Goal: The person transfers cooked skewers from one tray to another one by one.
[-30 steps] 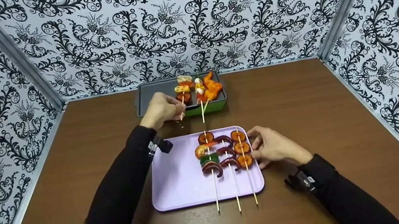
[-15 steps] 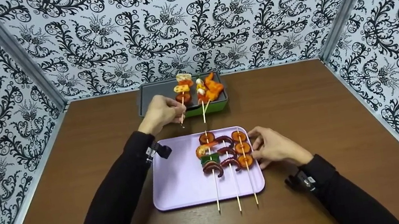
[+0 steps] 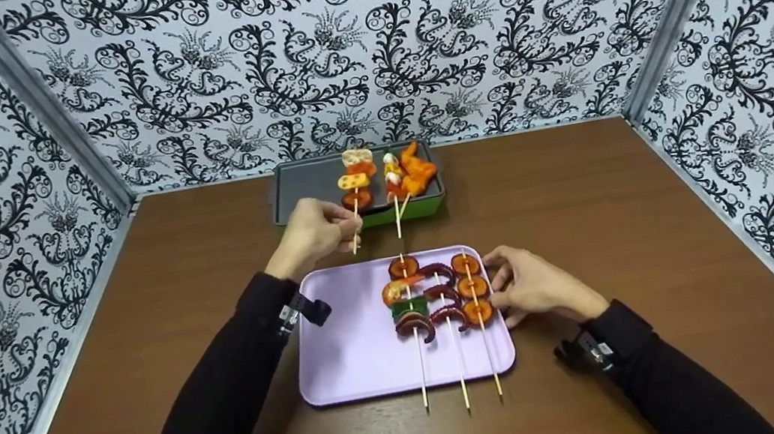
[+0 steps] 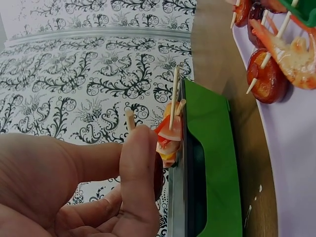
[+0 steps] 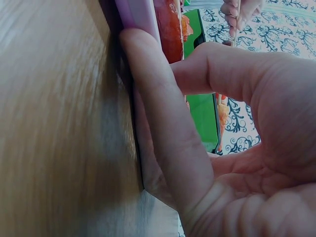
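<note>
My left hand (image 3: 314, 236) pinches the bare stick end of a food skewer (image 3: 353, 181) between thumb and fingers. Its threaded pieces, among them a brown-rimmed round slice, overlap the dark top of a green-sided tabletop grill (image 3: 303, 183) in the head view. My right hand (image 3: 539, 288) grips the right rim of a lilac tray (image 3: 347, 366), with bent fingers at its edge. Across the tray's right half lie three skewers: one of round orange slices (image 3: 472, 287), one of dark red tentacles (image 3: 441, 292) and one of mixed pieces with a shrimp (image 3: 397, 292).
Two more skewers lie on the grill's right side, one with small mixed pieces (image 3: 393, 177) and one with an orange chicken wing (image 3: 416, 167). Their sticks jut over the front edge. Patterned walls enclose the brown table (image 3: 606, 216) at the back and sides.
My left hand has drawn slightly back from the grill, toward the tray, bringing the skewer with it. The right hand keeps its place at the tray's rim.
</note>
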The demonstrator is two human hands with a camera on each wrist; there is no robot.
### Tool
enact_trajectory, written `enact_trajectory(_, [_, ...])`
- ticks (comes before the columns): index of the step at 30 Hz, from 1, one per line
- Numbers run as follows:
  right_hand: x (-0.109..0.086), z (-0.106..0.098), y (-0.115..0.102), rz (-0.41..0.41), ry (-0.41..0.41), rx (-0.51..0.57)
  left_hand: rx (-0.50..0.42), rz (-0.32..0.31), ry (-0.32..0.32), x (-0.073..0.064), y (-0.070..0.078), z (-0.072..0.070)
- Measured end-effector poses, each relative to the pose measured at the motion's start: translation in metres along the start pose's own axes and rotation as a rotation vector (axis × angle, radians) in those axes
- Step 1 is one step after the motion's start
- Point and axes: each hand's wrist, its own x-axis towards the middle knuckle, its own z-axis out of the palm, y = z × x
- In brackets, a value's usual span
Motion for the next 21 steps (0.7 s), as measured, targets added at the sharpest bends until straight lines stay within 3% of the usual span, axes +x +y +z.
enact_trajectory(10, [0.001,-0.001,-0.001,0.004,0.004,0.0,-0.031,-0.042,0.005,-0.012,-0.006,-0.001])
enact_trajectory(21, [0.001,-0.001,0.0,0.004,-0.005,0.014,-0.055,-0.018,-0.013,-0.033,-0.014,0.002])
